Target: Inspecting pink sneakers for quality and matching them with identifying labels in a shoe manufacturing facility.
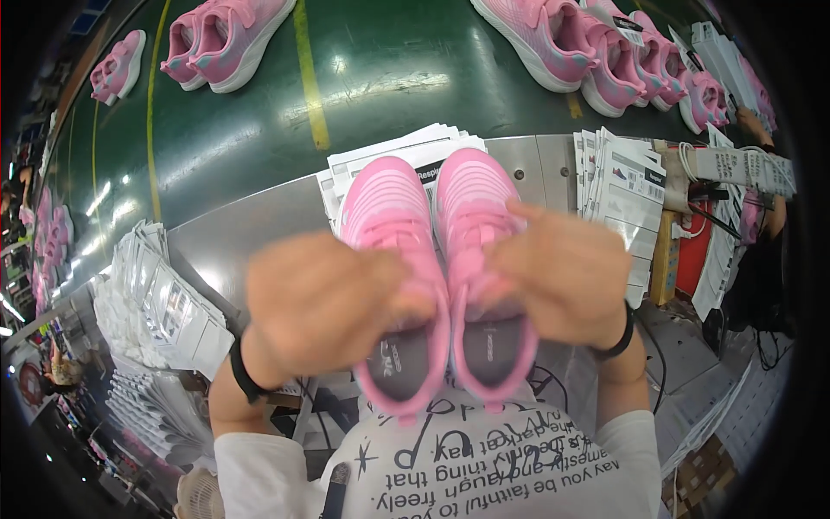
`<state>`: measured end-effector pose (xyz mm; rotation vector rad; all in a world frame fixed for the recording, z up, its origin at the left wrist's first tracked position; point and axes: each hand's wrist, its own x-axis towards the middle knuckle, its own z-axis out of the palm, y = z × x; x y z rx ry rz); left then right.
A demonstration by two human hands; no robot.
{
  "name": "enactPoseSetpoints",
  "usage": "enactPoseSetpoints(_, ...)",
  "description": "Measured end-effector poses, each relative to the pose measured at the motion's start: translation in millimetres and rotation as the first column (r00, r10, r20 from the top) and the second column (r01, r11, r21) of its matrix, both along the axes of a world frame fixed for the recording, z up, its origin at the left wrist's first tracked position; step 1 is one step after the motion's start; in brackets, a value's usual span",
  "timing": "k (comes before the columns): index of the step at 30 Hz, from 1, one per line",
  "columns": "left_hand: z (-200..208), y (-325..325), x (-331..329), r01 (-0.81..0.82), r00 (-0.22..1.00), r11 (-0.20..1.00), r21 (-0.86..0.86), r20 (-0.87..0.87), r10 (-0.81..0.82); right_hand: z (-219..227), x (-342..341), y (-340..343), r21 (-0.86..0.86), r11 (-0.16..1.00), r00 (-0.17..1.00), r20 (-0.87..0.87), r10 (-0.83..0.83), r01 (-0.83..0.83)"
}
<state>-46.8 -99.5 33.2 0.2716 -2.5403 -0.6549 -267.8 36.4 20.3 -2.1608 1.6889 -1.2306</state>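
A pair of pink sneakers lies side by side in front of me, toes pointing away and grey insoles facing up. My left hand (333, 298) is curled over the upper of the left sneaker (386, 192), its fingers and thumb closed at the strap and tongue. On the right sneaker (473, 183), my right hand (566, 270) grips the strap area from the outer side. Both hands are smeared by motion, so the exact hold of the fingertips is hard to make out. Under the toes sits a stack of white printed cards (337, 164).
Beyond the metal edge (281, 203) runs a green conveyor belt (233, 130) with yellow lines, carrying more pink sneakers (229, 43). Printed cards (627, 186) are stacked at right, and white paper bundles (173, 298) at left. Another person's hand (755, 127) shows at far right.
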Motion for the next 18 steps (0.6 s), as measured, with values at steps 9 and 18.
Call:
enactPoseSetpoints(9,0.0,49.6,8.5,-0.309,0.862,0.936,0.167,0.464,0.202,0.5,10.6,42.7,0.551,0.828,0.967,0.136,-0.216,0.107)
enactPoseSetpoints(18,58.0,27.7,7.9,-0.417,0.907,0.813,0.408,0.130,0.400,43.9,-5.2,22.2,0.462,0.886,0.656,0.660,-0.366,0.029)
